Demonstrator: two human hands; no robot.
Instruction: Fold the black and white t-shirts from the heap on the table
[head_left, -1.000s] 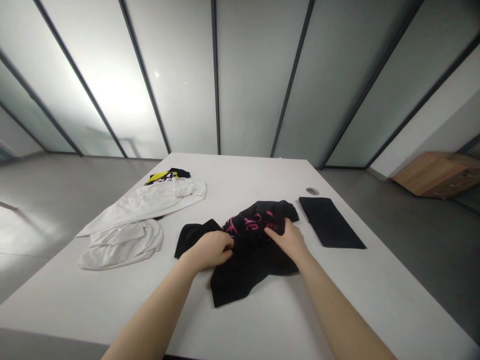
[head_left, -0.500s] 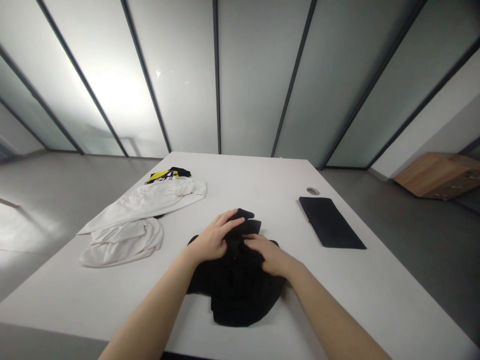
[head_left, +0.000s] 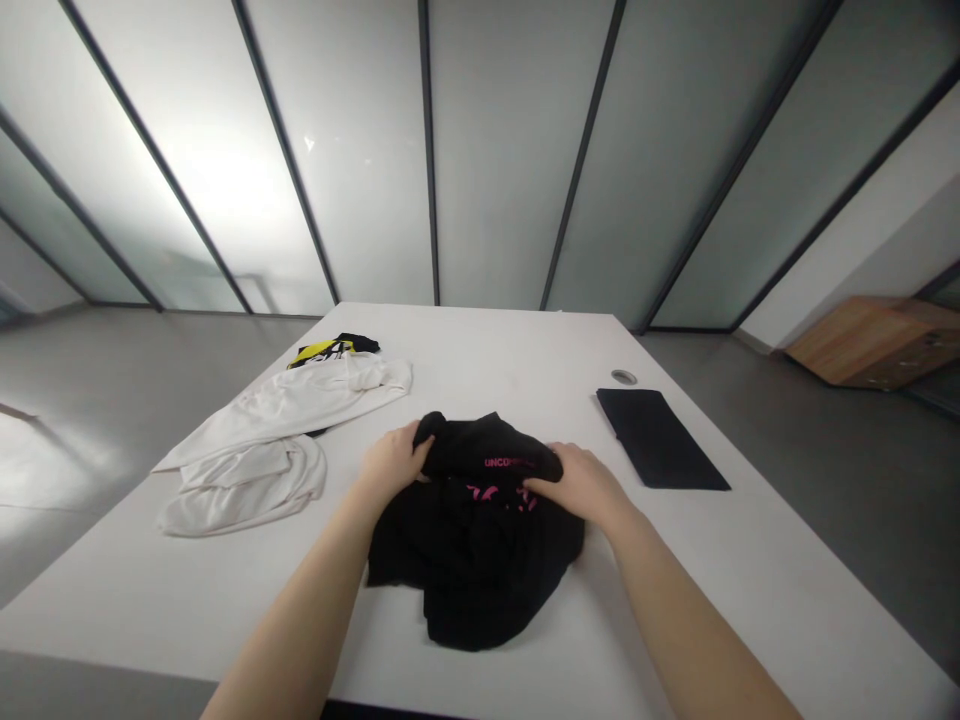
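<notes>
A black garment (head_left: 480, 570) with pink print and lettering lies bunched up on the white table (head_left: 525, 360) in front of me. At its upper left edge, my left hand (head_left: 394, 465) is closed on the cloth, thumb over the top. My right hand (head_left: 589, 485) grips the upper right edge, its fingers behind the fabric and its thumb in front. Between the two hands the cloth is spread, and the pink letters show on it. Which part of the garment each hand holds cannot be made out.
Rumpled white garments (head_left: 300, 400) lie at the left of the table, by a black and yellow printed cloth (head_left: 330, 350). To the right are a flat black folded board or folder (head_left: 664, 440) and a roll of tape (head_left: 623, 377). Frosted glass panels (head_left: 502, 150) stand behind the table.
My hands have moved apart, left hand leftward and right hand rightward. The upper part of the black garment has been spread between them, and its pink print has come into view.
</notes>
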